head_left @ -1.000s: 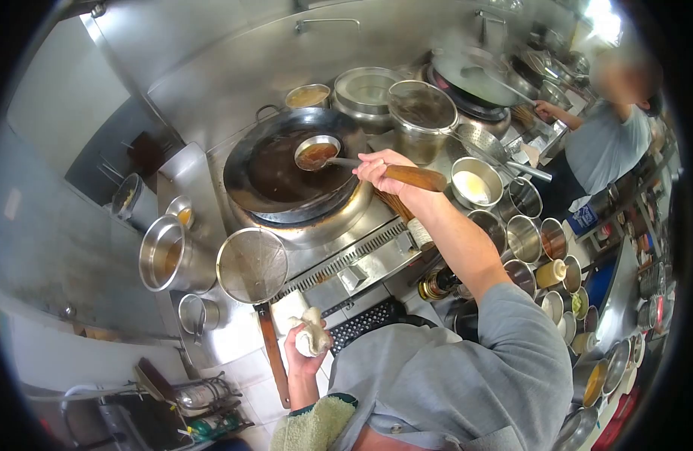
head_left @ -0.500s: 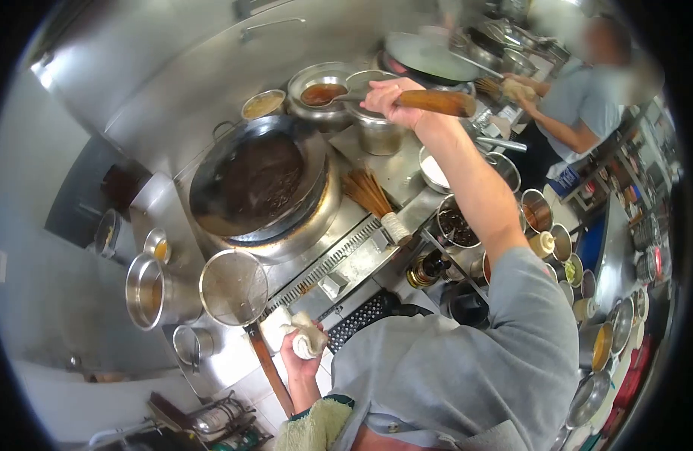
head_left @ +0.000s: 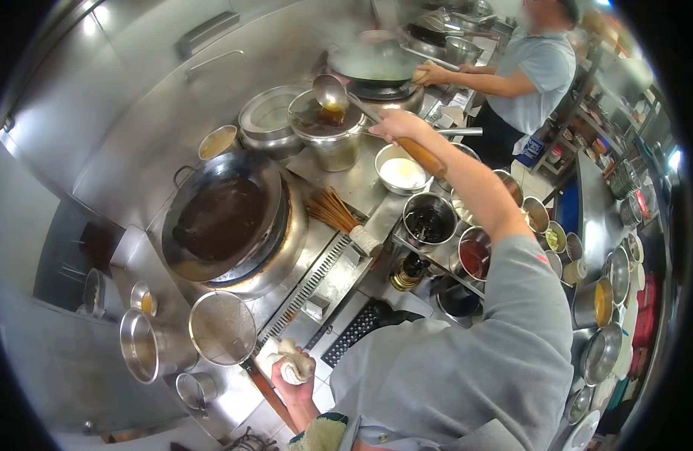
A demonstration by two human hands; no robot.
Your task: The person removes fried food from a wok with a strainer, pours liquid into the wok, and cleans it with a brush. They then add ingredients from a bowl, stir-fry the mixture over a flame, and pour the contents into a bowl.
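The right hand [head_left: 397, 126] has its grip closed around the ladle [head_left: 363, 107], but its palm side is hidden. The wooden end points back by the wrist. The long handle slants away, up and left, to the tipped scoop [head_left: 329, 89]. The scoop is past the grip, over a tall pot [head_left: 336, 155]. Closer to the body, the left hand [head_left: 289, 388] holds a bunched, pale cloth [head_left: 297, 368].

Gripping ladle [head_left: 330, 92] in right hand [head_left: 403, 126], upper centre of frame, tilted over steel pot [head_left: 335, 152], brown liquid at lip. Clutching bunched pale cloth [head_left: 297, 367] in left hand [head_left: 292, 390], lower centre, near round strainer [head_left: 222, 328]. Noting dark wok [head_left: 226, 218] left of centre, bamboo brush [head_left: 333, 209] to its right, another person [head_left: 538, 75] upper right.
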